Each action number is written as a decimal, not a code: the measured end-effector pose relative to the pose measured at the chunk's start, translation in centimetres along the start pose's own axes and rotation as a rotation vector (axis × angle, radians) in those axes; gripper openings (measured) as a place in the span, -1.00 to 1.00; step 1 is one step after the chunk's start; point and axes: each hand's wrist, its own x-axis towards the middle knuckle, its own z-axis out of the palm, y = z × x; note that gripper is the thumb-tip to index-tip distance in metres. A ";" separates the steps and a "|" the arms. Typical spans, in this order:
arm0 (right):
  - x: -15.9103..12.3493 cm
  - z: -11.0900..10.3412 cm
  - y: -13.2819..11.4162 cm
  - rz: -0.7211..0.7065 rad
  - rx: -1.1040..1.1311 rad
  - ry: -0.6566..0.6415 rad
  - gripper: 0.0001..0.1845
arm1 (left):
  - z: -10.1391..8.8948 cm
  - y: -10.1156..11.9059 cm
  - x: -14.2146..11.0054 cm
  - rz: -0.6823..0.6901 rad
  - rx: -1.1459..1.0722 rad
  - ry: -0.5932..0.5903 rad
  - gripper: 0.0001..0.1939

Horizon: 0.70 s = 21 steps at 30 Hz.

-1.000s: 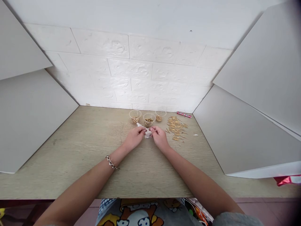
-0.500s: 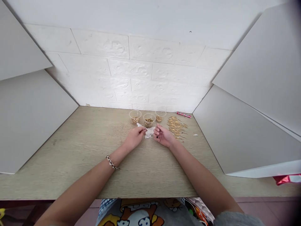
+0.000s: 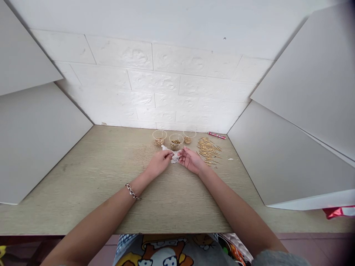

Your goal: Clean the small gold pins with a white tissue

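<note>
My left hand (image 3: 160, 162) is closed in a pinch over the table. Whatever its fingertips hold is too small to make out. Close by on the right, my right hand (image 3: 191, 160) is turned palm inward. Its thumb and forefinger come together at the tips, and the other fingers are loosely bent towards my left hand. A crumpled white tissue (image 3: 175, 159) lies under and between the fingertips. Just behind it stands a clear plastic cup (image 3: 176, 142) with small gold-coloured pieces in it. Thin gold-coloured pins (image 3: 208, 150) lie in a pile right of my right hand.
Two more clear cups, a left one (image 3: 159, 136) and a right one (image 3: 189, 135), hold small metal pieces. A red tube (image 3: 216, 135) lies by the wall. Tiny bits (image 3: 141, 153) are scattered left of the cups. Grey panels (image 3: 307, 147) flank the wooden table (image 3: 177, 199).
The fingers of my right hand have uncurled a little and reach nearer to my left fingertips. My left hand has barely moved; the cups and pile are unchanged.
</note>
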 end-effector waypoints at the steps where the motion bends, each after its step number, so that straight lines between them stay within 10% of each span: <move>1: 0.1 -0.1 0.1 0.004 0.006 -0.014 -0.72 | 0.0 0.0 0.0 -0.003 0.000 -0.001 -0.74; 11: 0.2 0.6 0.8 -0.147 -0.167 0.065 -0.80 | -0.1 0.1 -0.1 0.021 -0.052 -0.030 -0.74; 21: 0.3 0.6 1.5 -0.474 -0.799 0.267 -0.82 | -0.3 0.0 0.1 0.034 -0.012 -0.022 -0.74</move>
